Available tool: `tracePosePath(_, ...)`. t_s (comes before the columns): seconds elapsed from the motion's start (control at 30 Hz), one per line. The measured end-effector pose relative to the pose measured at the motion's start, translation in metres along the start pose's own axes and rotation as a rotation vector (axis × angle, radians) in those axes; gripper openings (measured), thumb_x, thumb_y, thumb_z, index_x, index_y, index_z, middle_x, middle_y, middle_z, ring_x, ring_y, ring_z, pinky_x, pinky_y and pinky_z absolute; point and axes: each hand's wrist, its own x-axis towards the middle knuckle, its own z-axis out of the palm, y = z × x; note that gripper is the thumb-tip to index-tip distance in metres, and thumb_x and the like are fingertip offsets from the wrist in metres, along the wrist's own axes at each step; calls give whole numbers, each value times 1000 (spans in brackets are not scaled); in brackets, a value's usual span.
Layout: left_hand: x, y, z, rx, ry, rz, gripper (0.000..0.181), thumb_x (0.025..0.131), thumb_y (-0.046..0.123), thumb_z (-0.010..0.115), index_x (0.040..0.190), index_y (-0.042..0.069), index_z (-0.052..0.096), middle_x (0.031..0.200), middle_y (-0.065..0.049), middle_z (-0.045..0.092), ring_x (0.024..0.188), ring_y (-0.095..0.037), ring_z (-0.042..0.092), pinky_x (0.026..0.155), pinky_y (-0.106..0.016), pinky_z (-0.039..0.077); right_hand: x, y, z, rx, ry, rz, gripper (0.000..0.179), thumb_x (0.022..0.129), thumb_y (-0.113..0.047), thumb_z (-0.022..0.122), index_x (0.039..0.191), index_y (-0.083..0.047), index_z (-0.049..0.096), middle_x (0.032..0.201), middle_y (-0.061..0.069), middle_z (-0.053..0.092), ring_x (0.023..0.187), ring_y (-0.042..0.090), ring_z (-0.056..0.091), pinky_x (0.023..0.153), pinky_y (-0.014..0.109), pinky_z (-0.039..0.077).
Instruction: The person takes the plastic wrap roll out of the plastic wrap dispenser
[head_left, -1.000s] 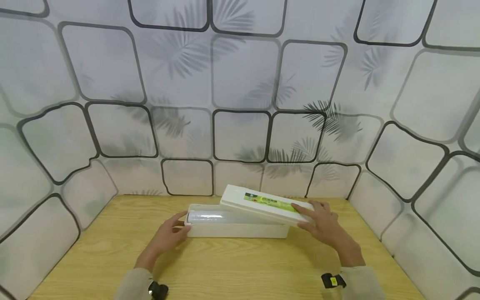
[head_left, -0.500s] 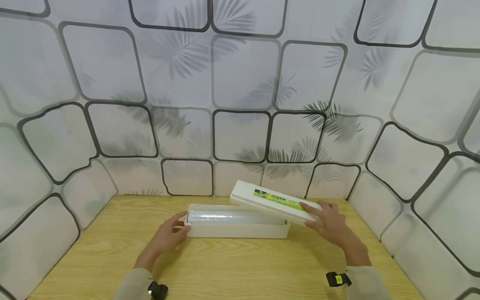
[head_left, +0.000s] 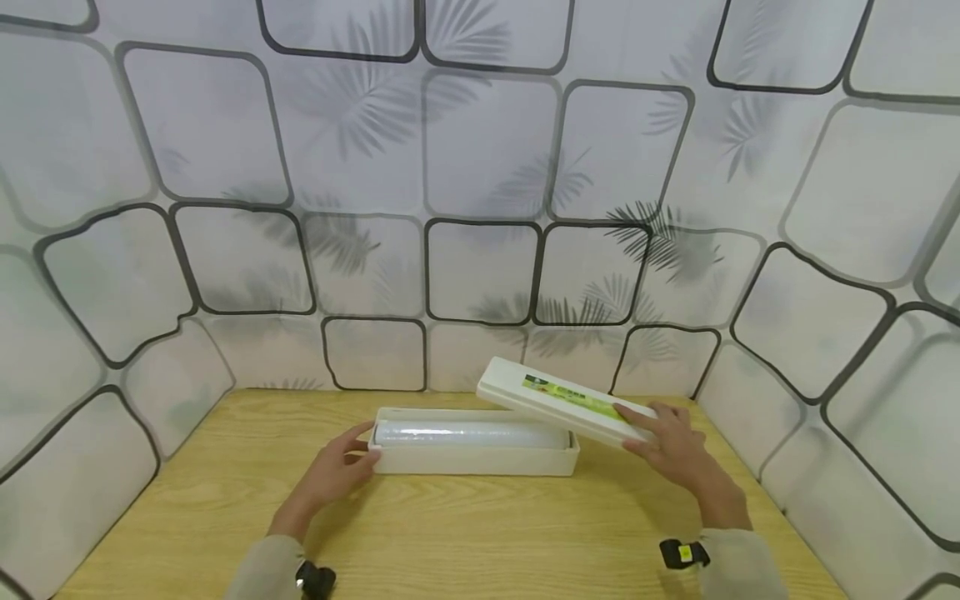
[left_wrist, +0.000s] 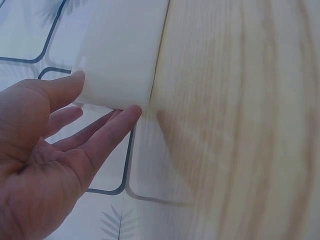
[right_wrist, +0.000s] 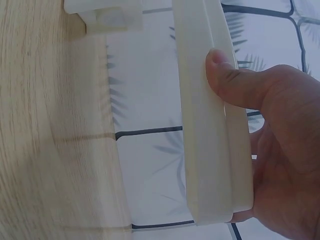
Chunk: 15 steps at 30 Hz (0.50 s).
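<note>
A long white plastic wrap box [head_left: 474, 462] stands on the table, its top uncovered. Inside lies a shiny roll of plastic wrap [head_left: 468, 434]. My left hand [head_left: 336, 468] holds the box's left end, and the left wrist view shows thumb and fingertips at that end of the box [left_wrist: 120, 55]. My right hand [head_left: 671, 446] grips the right end of the white lid [head_left: 525, 395], which bears a green and yellow label. The lid is tilted, left end higher, above the box's right part. In the right wrist view, the thumb presses on the lid's side [right_wrist: 207, 150]; the other fingers are mostly hidden behind it.
The light wood table [head_left: 465, 533] reaches back to a wall covering [head_left: 480, 275] with rounded outlines and leaf prints, which also closes in both sides. A black wrist strap [head_left: 684, 553] sits at the right sleeve, and another black wrist device [head_left: 316, 581] at the left.
My right hand has moved right with the lid, its left end rising slightly and uncovering more of the plastic wrap roll. My left hand and the box have stayed in place.
</note>
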Motion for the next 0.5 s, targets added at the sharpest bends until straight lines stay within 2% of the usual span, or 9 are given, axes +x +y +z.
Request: tracePosePath(0.5,-1,0,0,-6,-4,12,61,104,11,62,155,-9,35,137,-39,56,107,-39,72,82,-36,65,-1,4,-5,-6,4,21,55,97,-34,71,147,-17,58,142,34,48,120,54,39,73,63,42)
